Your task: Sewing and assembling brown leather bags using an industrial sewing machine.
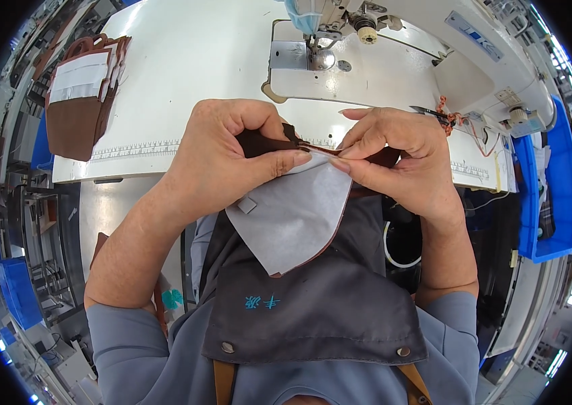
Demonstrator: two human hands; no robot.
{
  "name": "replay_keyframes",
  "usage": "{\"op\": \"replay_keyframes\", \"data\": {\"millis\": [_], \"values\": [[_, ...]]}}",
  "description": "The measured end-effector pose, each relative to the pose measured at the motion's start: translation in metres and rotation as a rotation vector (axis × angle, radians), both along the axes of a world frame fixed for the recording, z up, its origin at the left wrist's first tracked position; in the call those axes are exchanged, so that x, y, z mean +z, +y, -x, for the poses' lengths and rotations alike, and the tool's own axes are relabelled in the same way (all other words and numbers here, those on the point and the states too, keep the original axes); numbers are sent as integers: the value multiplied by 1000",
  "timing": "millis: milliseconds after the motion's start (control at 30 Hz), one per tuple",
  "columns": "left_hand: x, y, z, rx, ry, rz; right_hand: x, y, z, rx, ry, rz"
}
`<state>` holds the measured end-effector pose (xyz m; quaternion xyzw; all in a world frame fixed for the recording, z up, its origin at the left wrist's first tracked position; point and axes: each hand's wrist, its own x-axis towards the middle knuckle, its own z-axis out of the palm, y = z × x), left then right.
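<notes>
Between my hands hangs a sewn fabric piece (pixel 299 216), dark brown at its upper edge with a pale grey lining side facing me and a thin brown border. My left hand (pixel 232 152) pinches the folded brown edge between thumb and fingers. Close beside it, my right hand (pixel 390 148) grips the same edge, its thumb near the left thumb. The piece is held off the table's near edge, its rounded lower end hanging in front of my dark apron (pixel 313 317). A small pale tab (pixel 247 205) shows on the lining.
Beyond my hands stands a white sewing machine (pixel 475 47) with its needle plate (pixel 291 55) on the white table (pixel 171 74). A stack of brown pieces (pixel 82 125) lies at the left. Black thread snips (pixel 431 113) lie at the right, near a blue bin (pixel 552 196).
</notes>
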<state>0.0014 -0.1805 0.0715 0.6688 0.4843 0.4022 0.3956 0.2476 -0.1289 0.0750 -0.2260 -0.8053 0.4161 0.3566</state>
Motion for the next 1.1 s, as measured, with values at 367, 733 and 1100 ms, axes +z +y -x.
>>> {"op": "replay_keyframes", "data": {"millis": [367, 733, 1100], "values": [[-10, 46, 6, -27, 190, -111, -16, 31, 3, -112, -57, 119], [-62, 148, -8, 211, 451, -220, -57, 126, 8, -146, -364, -516], [-61, 140, 5, -21, 914, -774, -51, 124, 8, -127, -605, -733]]}}
